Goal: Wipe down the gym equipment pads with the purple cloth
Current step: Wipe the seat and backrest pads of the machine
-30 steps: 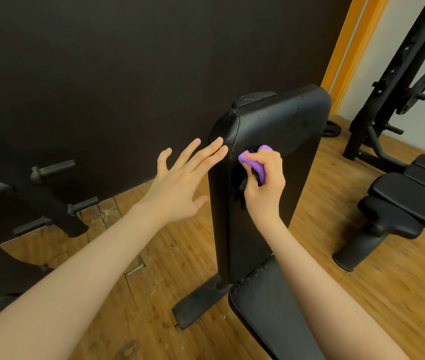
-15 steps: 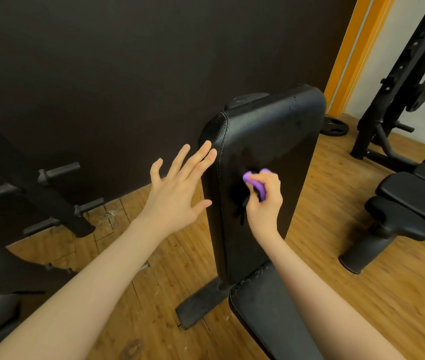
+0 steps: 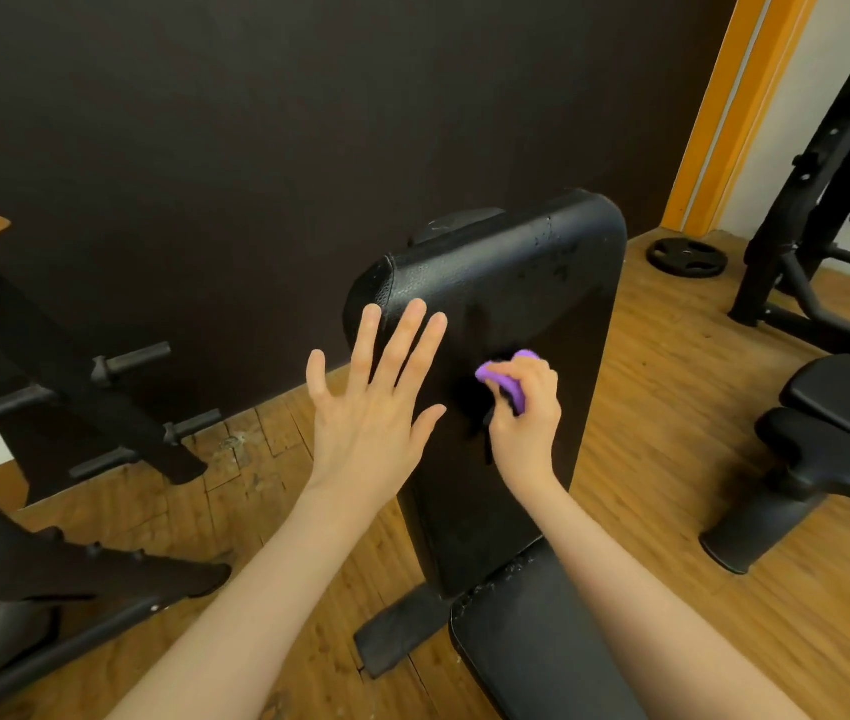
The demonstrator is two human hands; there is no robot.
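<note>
The black back pad [image 3: 527, 283] of a bench stands nearly upright in the middle of the view, above the black seat pad [image 3: 532, 636]. My right hand [image 3: 524, 418] grips a bunched purple cloth [image 3: 508, 379] and holds it against the middle of the back pad. My left hand [image 3: 371, 402] is spread with straight fingers; its fingertips lie over the pad's upper left edge. Whether they touch the pad I cannot tell.
A black weight rack [image 3: 75, 387] with pegs stands at the left on the wooden floor. A second bench [image 3: 838, 439] and a tall black frame [image 3: 828, 163] are at the right. A weight plate [image 3: 687, 257] lies by the wall corner. A dark wall is behind.
My right hand has slid the cloth down the back pad from near the top edge to its middle. My left hand has shifted right, over the pad's left edge.
</note>
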